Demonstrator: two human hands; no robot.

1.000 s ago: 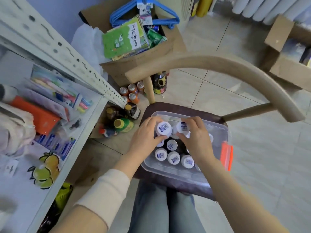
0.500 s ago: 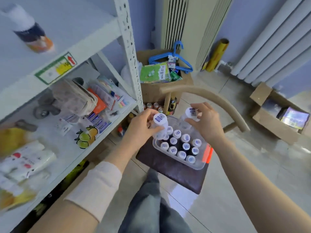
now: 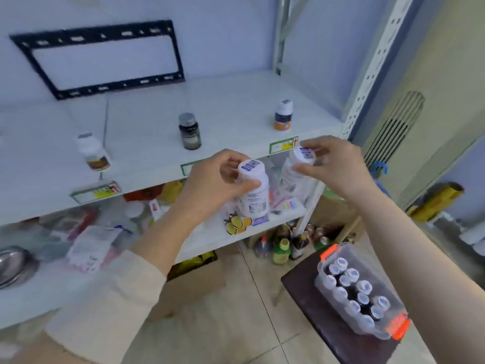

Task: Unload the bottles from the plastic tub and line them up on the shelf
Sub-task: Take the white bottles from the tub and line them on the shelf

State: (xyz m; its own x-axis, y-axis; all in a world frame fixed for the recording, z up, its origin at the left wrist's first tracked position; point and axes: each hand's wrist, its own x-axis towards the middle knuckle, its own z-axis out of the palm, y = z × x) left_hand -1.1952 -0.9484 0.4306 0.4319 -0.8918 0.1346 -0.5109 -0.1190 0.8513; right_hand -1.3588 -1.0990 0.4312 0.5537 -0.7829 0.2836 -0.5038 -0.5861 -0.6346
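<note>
Head view is showing us holding two white bottles up in front of a white shelf (image 3: pixel 228 106). Nearest, we are seeing a cream sleeve (image 3: pixel 105 306) on our left forearm, and low on the right a clear plastic tub (image 3: pixel 393 329) with orange clips sitting on a dark stool seat (image 3: pixel 315 306); more white-capped bottles (image 3: pixel 351 292) are standing upright inside the tub. Our left hand (image 3: pixel 210 185) is gripping one white bottle (image 3: pixel 253 190), fingers (image 3: pixel 228 160) wrapped around its cap and upper body. Our right hand (image 3: pixel 338 166) is pinching the other white bottle (image 3: pixel 296 174) at its cap, fingers clamped on either side. Both bottles are hanging in the air just below the shelf's front edge, close together.

Behind our hands, a lower shelf is lying crowded with packets and a lemon-printed pack (image 3: pixel 237 223), and on the floor beneath it several small drink bottles (image 3: pixel 286 245) are clustering.

Farther off, on the shelf itself, three bottles are standing well apart: a white one with a brown label (image 3: pixel 93 152), a dark one (image 3: pixel 189 131) in the middle, and a white one with an orange band (image 3: pixel 283 115). At the back a black metal frame (image 3: pixel 105 56) is leaning against the wall.
</note>
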